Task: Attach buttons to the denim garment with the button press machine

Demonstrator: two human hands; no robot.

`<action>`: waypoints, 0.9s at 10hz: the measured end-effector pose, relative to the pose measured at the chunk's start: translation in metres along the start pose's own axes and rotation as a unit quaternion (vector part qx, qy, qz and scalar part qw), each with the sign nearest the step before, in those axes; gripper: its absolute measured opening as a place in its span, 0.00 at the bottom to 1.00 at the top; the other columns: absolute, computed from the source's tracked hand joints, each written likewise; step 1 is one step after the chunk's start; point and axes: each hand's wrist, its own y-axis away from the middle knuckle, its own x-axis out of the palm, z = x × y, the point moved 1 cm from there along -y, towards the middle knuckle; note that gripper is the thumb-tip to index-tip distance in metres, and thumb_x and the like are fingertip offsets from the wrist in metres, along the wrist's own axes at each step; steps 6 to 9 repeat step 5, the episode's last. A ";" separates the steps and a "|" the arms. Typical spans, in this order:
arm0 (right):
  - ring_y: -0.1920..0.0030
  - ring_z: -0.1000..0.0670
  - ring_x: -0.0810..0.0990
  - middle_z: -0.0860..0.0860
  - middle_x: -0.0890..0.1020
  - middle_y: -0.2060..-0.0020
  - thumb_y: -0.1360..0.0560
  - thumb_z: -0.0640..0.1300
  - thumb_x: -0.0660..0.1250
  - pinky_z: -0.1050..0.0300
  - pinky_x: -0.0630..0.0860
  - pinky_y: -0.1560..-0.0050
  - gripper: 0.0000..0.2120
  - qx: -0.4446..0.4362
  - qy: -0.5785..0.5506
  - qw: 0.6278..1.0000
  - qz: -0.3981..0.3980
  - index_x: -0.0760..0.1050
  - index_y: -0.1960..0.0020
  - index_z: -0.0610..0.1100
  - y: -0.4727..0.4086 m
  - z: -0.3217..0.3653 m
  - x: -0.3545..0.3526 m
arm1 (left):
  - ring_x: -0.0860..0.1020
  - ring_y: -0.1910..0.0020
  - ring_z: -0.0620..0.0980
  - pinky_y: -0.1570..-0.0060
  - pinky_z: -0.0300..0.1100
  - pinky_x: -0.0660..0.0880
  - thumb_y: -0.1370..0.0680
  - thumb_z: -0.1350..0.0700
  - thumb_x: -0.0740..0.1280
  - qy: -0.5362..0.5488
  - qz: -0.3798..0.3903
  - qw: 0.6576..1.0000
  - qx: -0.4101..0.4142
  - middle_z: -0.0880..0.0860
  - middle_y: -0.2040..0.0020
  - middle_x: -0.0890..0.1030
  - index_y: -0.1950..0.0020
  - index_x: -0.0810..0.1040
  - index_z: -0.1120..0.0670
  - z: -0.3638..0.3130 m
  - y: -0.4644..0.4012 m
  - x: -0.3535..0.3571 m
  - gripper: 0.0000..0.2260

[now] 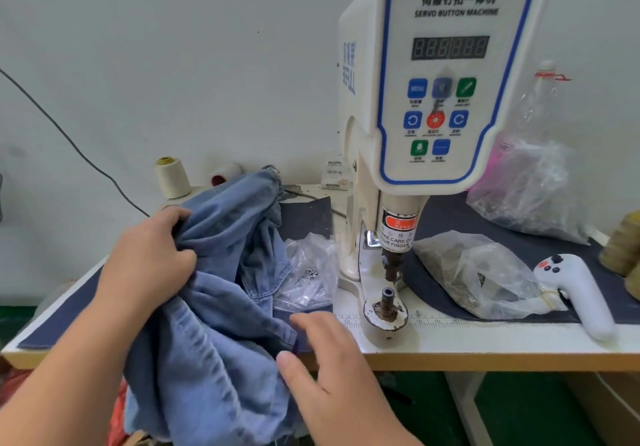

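From the head camera, the denim garment (221, 272) lies bunched over the left part of the desk (485, 352) and spills down past its front edge. The left hand (149, 255) grips a gathered fold of the denim near the left edge, fingers curled into the cloth. The right hand (332, 369) hovers at the front edge with fingers straight and slightly spread, thumb touching the garment's lower fold, holding nothing.

The white servo button machine (446, 75) stands at the middle of the desk toward the back edge, its control panel facing the camera, the punch above the lower die (387, 302) with a gap between them. Just left of the die, against the denim, lies a small clear bag of metal buttons (308, 276). Right of the die sits a larger clear plastic bag (474, 272), and beside it a white handheld controller (581, 293) near the front right edge. Another filled bag (533, 186) rests at the back right corner. A cream thread cone (171, 177) stands at the back left corner.
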 end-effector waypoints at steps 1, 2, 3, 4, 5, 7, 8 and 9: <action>0.31 0.55 0.59 0.63 0.58 0.29 0.23 0.53 0.61 0.56 0.61 0.33 0.27 -0.004 0.062 0.990 0.130 0.57 0.26 0.56 -0.002 -0.001 0.008 | 0.76 0.56 0.47 0.59 0.42 0.70 0.31 0.67 0.66 0.023 0.091 0.996 0.006 0.43 0.57 0.80 0.48 0.74 0.43 0.001 0.015 0.020 0.20; 0.33 0.50 0.60 0.58 0.57 0.27 0.25 0.54 0.64 0.48 0.64 0.34 0.31 -0.008 0.102 0.973 0.206 0.54 0.26 0.54 -0.004 0.005 0.015 | 0.78 0.56 0.37 0.61 0.34 0.70 0.30 0.65 0.66 0.068 0.088 0.994 -0.010 0.37 0.58 0.80 0.49 0.75 0.38 -0.002 0.020 0.023 0.22; 0.43 0.53 0.73 0.55 0.73 0.40 0.27 0.56 0.65 0.53 0.70 0.45 0.18 0.068 -0.019 0.966 0.249 0.65 0.39 0.59 -0.007 0.007 0.009 | 0.74 0.56 0.25 0.61 0.28 0.66 0.31 0.64 0.68 0.105 0.015 0.994 -0.013 0.32 0.59 0.77 0.48 0.75 0.38 -0.014 0.023 0.013 0.22; 0.43 0.50 0.77 0.48 0.77 0.45 0.22 0.52 0.61 0.58 0.70 0.43 0.05 0.128 -0.052 0.938 0.319 0.73 0.47 0.55 -0.007 0.008 0.014 | 0.77 0.52 0.35 0.54 0.38 0.73 0.28 0.55 0.69 0.067 0.101 0.992 0.035 0.36 0.53 0.79 0.42 0.75 0.42 -0.026 0.038 0.025 0.17; 0.30 0.51 0.70 0.45 0.74 0.32 0.17 0.41 0.55 0.63 0.63 0.31 0.17 0.142 -0.078 0.936 0.311 0.73 0.31 0.45 0.000 -0.009 0.010 | 0.72 0.32 0.46 0.28 0.49 0.62 0.26 0.36 0.61 -0.099 0.182 0.973 0.102 0.41 0.33 0.75 0.29 0.70 0.45 -0.036 0.078 0.046 0.28; 0.30 0.51 0.70 0.45 0.74 0.32 0.17 0.41 0.55 0.63 0.63 0.31 0.17 0.142 -0.078 0.936 0.311 0.73 0.31 0.45 0.000 -0.009 0.010 | 0.72 0.32 0.46 0.28 0.49 0.62 0.26 0.36 0.61 -0.099 0.182 0.973 0.102 0.41 0.33 0.75 0.29 0.70 0.45 -0.036 0.078 0.046 0.28; 0.30 0.51 0.70 0.45 0.74 0.32 0.17 0.41 0.55 0.63 0.63 0.31 0.17 0.142 -0.078 0.936 0.311 0.73 0.31 0.45 0.000 -0.009 0.010 | 0.72 0.32 0.46 0.28 0.49 0.62 0.26 0.36 0.61 -0.099 0.182 0.973 0.102 0.41 0.33 0.75 0.29 0.70 0.45 -0.036 0.078 0.046 0.28; 0.30 0.51 0.70 0.45 0.74 0.32 0.17 0.41 0.55 0.63 0.63 0.31 0.17 0.142 -0.078 0.936 0.311 0.73 0.31 0.45 0.000 -0.009 0.010 | 0.72 0.32 0.46 0.28 0.49 0.62 0.26 0.36 0.61 -0.099 0.182 0.973 0.102 0.41 0.33 0.75 0.29 0.70 0.45 -0.036 0.078 0.046 0.28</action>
